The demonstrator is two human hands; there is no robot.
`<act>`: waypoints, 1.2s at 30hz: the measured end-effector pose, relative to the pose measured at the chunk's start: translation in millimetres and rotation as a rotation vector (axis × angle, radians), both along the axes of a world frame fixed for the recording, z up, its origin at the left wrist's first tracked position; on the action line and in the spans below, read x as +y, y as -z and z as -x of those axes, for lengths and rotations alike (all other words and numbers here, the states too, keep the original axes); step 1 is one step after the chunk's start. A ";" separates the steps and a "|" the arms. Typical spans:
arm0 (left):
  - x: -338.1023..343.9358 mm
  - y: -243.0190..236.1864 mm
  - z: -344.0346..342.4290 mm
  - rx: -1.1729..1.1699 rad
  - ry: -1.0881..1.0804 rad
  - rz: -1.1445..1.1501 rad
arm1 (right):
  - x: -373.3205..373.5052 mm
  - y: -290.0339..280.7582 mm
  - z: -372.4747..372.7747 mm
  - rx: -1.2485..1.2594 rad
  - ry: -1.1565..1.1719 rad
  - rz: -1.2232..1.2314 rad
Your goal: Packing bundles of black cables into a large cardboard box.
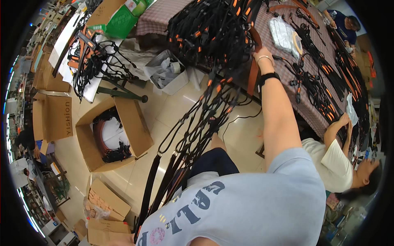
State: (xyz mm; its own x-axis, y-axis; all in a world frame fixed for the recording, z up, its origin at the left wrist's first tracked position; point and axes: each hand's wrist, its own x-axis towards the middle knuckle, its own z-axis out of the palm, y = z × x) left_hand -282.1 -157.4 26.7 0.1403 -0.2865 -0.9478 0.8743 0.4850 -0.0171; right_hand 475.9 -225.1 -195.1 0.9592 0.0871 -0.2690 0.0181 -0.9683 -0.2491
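My right hand [262, 56], at the upper middle, is closed round a brown strap [252, 78] at the table's edge, beside a large heap of black cords with orange fittings [207, 28]. A long bundle of looped black cords and dark straps [176, 151] runs diagonally from that heap down across my body to the lower edge. My left hand [123, 239] is barely visible there at the bottom, beside the straps; its fingers are hidden. To the right of my right hand lie a silvery package [281, 35] and more cord bundles [312, 94] on the checked tablecloth [273, 45].
A cardboard box of coiled straps [98, 151] and a white bin [166, 82] stand on the floor; more boxes [104, 197] lie lower left. A side stand [61, 57] holds cords. Two other people work at the table, one top right [340, 24], one at right in white [332, 164].
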 end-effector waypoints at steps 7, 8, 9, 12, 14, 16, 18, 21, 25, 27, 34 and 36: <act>-32.3 80.7 93.0 0.176 -0.214 0.167 | -20.3 -5.0 64.0 -0.238 -0.437 -0.104; -29.3 74.2 58.4 0.091 -0.220 0.086 | -26.0 -10.5 85.9 -0.180 -0.498 -0.029; -27.3 62.2 36.6 0.076 -0.324 0.055 | -28.4 -21.9 121.1 -0.228 -0.601 -0.015; -32.4 93.3 57.7 0.318 -0.508 0.130 | -59.3 -31.7 180.1 -0.460 -1.007 -0.201; -21.8 94.3 47.0 0.370 -0.697 0.115 | -69.8 -41.0 199.5 -0.440 -1.078 -0.279; -20.0 100.0 64.8 0.402 -1.025 0.043 | -72.1 -51.0 209.7 -0.101 -0.985 -0.156; -27.2 101.8 71.0 0.365 -1.273 -0.044 | -63.1 -56.3 225.6 0.042 -0.941 0.018; -33.9 128.9 84.6 0.318 -1.272 -0.078 | -57.9 -67.4 249.9 0.834 -0.946 0.024; -32.1 152.1 73.7 0.191 -1.231 -0.051 | -25.4 -99.9 313.5 1.627 -0.671 -0.350; -30.5 170.9 60.9 0.133 -1.247 -0.023 | -12.8 -105.3 337.8 1.806 -0.532 -0.587; -18.9 213.1 30.1 -0.061 -1.237 0.130 | -96.8 -55.6 400.8 1.339 -1.028 0.034; -17.7 218.0 20.9 -0.091 -1.198 0.151 | -61.2 -74.5 394.2 1.500 -0.653 0.018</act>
